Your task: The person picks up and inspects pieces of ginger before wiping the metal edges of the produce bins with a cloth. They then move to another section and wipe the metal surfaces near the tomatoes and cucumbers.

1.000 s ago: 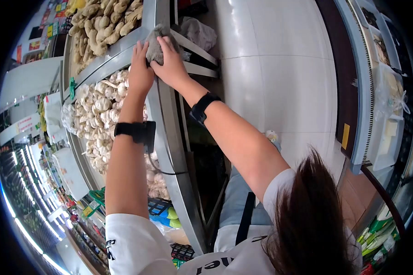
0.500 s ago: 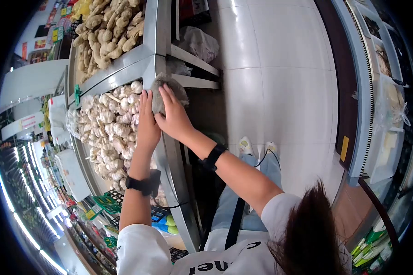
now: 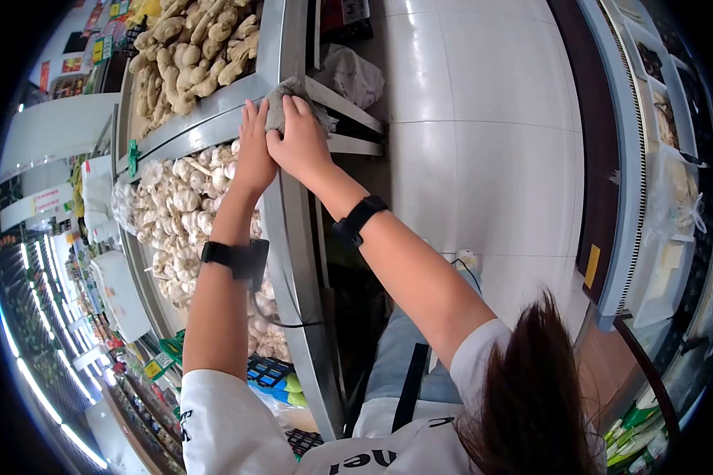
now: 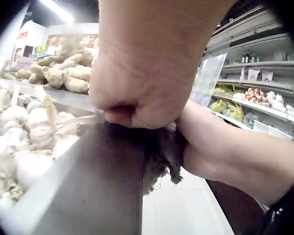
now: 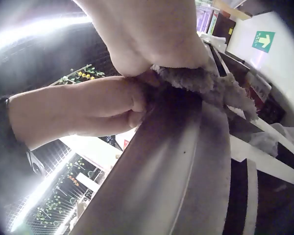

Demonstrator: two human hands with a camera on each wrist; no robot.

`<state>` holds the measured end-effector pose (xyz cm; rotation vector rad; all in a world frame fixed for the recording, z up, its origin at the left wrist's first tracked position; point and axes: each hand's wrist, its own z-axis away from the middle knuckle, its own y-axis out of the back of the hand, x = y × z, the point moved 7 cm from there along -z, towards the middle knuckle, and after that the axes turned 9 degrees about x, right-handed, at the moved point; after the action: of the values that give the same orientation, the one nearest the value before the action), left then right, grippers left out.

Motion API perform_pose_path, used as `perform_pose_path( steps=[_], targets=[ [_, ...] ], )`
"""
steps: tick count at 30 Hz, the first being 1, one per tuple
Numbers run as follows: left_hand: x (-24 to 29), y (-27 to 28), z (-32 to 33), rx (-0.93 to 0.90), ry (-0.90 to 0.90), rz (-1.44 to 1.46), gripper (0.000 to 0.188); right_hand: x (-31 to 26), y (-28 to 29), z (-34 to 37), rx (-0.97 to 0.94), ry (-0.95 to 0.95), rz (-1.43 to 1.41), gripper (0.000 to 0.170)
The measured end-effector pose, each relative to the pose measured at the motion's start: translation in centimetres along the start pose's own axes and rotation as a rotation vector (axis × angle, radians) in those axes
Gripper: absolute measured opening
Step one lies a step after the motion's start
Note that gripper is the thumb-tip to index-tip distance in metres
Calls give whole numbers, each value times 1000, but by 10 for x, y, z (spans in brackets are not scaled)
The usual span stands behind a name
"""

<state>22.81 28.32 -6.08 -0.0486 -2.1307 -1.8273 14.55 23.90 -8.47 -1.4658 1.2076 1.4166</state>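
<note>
A fuzzy grey cloth (image 3: 287, 89) lies over the stainless steel edge (image 3: 284, 229) of a produce stand, by a corner joint. My right hand (image 3: 303, 144) presses on it with straight fingers pointing away from me. Right beside it my left hand (image 3: 255, 154) rests on the metal at the cloth's left side, fingers straight and together, the two hands touching. In the right wrist view the cloth's shaggy end (image 5: 237, 95) spreads out past the hand over the outer side of the rail. From the left wrist it hangs down as a ragged dark fringe (image 4: 174, 156).
Garlic bulbs (image 3: 184, 202) are heaped left of the rail, with ginger roots (image 3: 190, 63) in the section beyond. White bars (image 3: 348, 107) and a plastic bag (image 3: 348, 75) are under the stand. A tiled floor (image 3: 499, 158) runs to a display case (image 3: 622, 198) on the right.
Both hands and the cloth slid along the steel edge toward my body, then away again to near the corner joint. The hands stayed side by side.
</note>
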Motion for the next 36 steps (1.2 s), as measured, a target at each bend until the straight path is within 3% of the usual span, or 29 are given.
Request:
perform_pose_path(
  steps=[6, 8, 11, 18, 20, 23, 26, 31, 33, 34, 36],
  targets=[
    [1, -3, 5, 76, -15, 20, 65, 4, 10, -2, 69, -35, 6, 57],
    [4, -4, 13, 48, -24, 38, 66, 10, 8, 4, -77, -98, 27, 55],
    [21, 3, 36, 12, -42, 21, 67, 8, 19, 33, -105, -59, 58, 49],
    [27, 12, 92, -34, 10, 42, 72, 2, 18, 90, -31, 42, 2, 58],
    [24, 9, 90, -38, 10, 41, 78, 12, 9, 90, -71, -95, -247, 65],
    [24, 13, 80, -55, -34, 18, 80, 7, 8, 81, -72, -47, -283, 71],
    [18, 12, 63, -63, -25, 3, 81, 5, 2, 59, -17, 58, -191, 73],
    [3, 4, 19, -19, -63, -14, 78, 7, -5, 17, 41, 55, -151, 73],
    [1, 2, 9, -21, -62, -13, 76, 13, -7, 9, 10, -48, -150, 71],
    [0, 1, 8, -26, -61, -19, 76, 7, 0, 8, 142, 39, -38, 65],
    [2, 2, 9, -21, -57, -23, 75, 8, 1, 8, 81, -11, -53, 65]
  ],
)
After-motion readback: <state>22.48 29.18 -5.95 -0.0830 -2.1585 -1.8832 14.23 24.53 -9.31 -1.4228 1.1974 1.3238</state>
